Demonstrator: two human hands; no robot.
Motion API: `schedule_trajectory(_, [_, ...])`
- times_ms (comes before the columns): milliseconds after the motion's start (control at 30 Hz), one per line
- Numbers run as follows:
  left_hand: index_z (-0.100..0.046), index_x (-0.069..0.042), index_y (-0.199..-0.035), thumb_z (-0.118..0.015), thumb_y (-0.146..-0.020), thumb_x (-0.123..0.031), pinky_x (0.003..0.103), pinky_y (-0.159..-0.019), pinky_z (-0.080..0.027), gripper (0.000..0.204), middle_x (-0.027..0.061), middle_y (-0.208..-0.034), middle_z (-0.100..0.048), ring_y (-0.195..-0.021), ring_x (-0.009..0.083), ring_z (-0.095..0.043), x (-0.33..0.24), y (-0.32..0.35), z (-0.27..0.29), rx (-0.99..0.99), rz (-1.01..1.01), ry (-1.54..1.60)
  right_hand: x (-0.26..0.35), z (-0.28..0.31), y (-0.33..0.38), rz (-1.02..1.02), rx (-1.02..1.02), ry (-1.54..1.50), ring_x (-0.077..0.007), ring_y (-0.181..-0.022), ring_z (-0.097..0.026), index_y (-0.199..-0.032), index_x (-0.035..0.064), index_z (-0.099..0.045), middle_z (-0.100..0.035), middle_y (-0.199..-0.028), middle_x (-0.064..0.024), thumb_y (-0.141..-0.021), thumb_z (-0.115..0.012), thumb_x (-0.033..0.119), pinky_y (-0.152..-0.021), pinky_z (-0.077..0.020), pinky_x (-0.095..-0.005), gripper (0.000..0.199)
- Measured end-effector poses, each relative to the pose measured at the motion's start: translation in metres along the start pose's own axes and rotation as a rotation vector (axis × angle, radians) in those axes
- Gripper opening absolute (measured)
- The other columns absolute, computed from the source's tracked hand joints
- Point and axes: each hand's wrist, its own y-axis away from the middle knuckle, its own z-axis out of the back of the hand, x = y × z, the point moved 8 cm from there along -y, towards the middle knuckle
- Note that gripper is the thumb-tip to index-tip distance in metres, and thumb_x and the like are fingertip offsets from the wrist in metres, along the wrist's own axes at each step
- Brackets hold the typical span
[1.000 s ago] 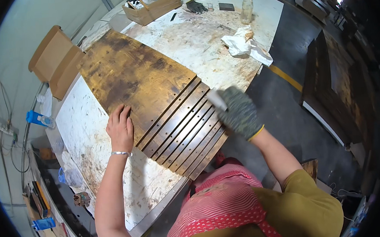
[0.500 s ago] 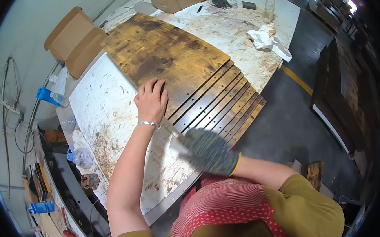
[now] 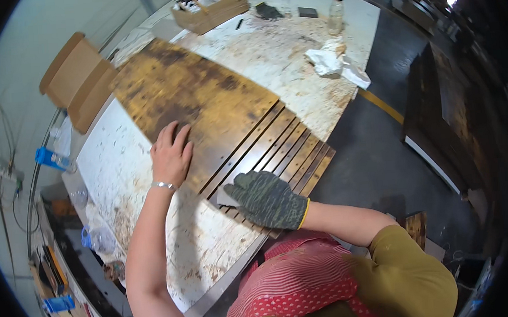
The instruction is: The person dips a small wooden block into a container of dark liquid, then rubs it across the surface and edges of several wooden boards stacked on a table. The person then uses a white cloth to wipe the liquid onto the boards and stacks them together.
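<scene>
Brown-and-yellow wood-patterned boards point(image 3: 202, 88) lie in a stepped stack, so strips of the lower ones show, with rows of small dark holes. Bare and wearing a bracelet, my left hand point(image 3: 171, 155) rests on the top board near its left edge, fingers spread. My right hand point(image 3: 267, 200), in a dark grey-green knitted glove, is closed over the near left corner of the stepped edges. A flat, pale grey piece point(image 3: 226, 197) sticks out from under its fingertips; its kind cannot be made out.
Beneath the stack is a white, stained worktable point(image 3: 112, 148). An open cardboard box point(image 3: 78, 82) stands at its left edge, and a filled carton point(image 3: 211, 14) at the back. A glass jar point(image 3: 336, 15) and white cloth point(image 3: 325, 60) lie toward the far right.
My right hand has moved onto the stack's near corner, and the pale piece at its fingers now shows more clearly. The view has shifted; my left hand stays on the top board.
</scene>
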Motion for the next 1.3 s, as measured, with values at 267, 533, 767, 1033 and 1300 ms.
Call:
schedule_trajectory(267, [-0.045, -0.022, -0.135, -0.045, -0.092, -0.034, 0.046, -0.11, -0.018, 0.045, 0.0081, -0.148, -0.031, -0.135, 0.0319, -0.028, 0.014, 0.001, -0.017, 0.143, 0.107, -0.001, -0.18, 0.112, 0.048, -0.553, -0.31, 0.41, -0.0335, -0.095, -0.055, -0.115, -0.0004, -0.054, -0.057, -0.098, -0.0184, -0.082, -0.056, 0.026, -0.082, -0.0454, -0.0424, 0.042])
schedule_trajectory(533, [-0.046, -0.022, -0.135, -0.045, -0.092, -0.034, 0.046, -0.11, -0.019, 0.045, 0.0068, -0.147, -0.033, -0.134, 0.0323, -0.029, 0.017, -0.001, -0.019, 0.12, 0.09, -0.029, -0.108, 0.064, 0.011, -0.129, -0.298, 0.27, -0.0341, -0.096, -0.055, -0.116, 0.0015, -0.055, -0.057, -0.101, -0.0185, -0.08, -0.056, 0.019, -0.083, -0.0468, -0.0425, 0.04])
schedule_trajectory(767, [-0.048, -0.022, -0.133, -0.048, -0.09, -0.035, 0.046, -0.108, -0.022, 0.044, 0.0067, -0.145, -0.036, -0.132, 0.0316, -0.031, 0.02, 0.002, -0.019, 0.057, 0.09, 0.002, -0.075, 0.068, 0.002, -0.15, -0.323, 0.152, -0.0342, -0.086, -0.058, -0.112, 0.0049, -0.058, -0.058, -0.094, -0.0176, -0.08, -0.053, 0.013, -0.079, -0.0475, -0.0452, 0.034])
schedule_trajectory(1033, [-0.047, -0.024, -0.133, -0.045, -0.092, -0.039, 0.047, -0.107, -0.022, 0.044, 0.0077, -0.144, -0.036, -0.132, 0.0318, -0.031, 0.012, -0.003, -0.02, 0.033, 0.065, 0.027, 0.027, -0.024, -0.021, -0.056, -0.132, 0.09, -0.0309, -0.087, -0.058, -0.107, 0.0006, -0.056, -0.058, -0.1, -0.0178, -0.078, -0.056, 0.022, -0.078, -0.0472, -0.0417, 0.036])
schedule_trajectory(1300, [-0.044, -0.024, -0.135, -0.043, -0.094, -0.038, 0.046, -0.106, -0.023, 0.044, 0.0062, -0.145, -0.035, -0.131, 0.0313, -0.032, 0.02, 0.002, -0.022, 0.042, 0.057, -0.014, 0.017, 0.002, -0.047, -0.023, -0.144, 0.087, -0.0337, -0.094, -0.055, -0.117, 0.0009, -0.053, -0.056, -0.103, -0.0188, -0.08, -0.058, 0.025, -0.083, -0.0441, -0.0437, 0.045])
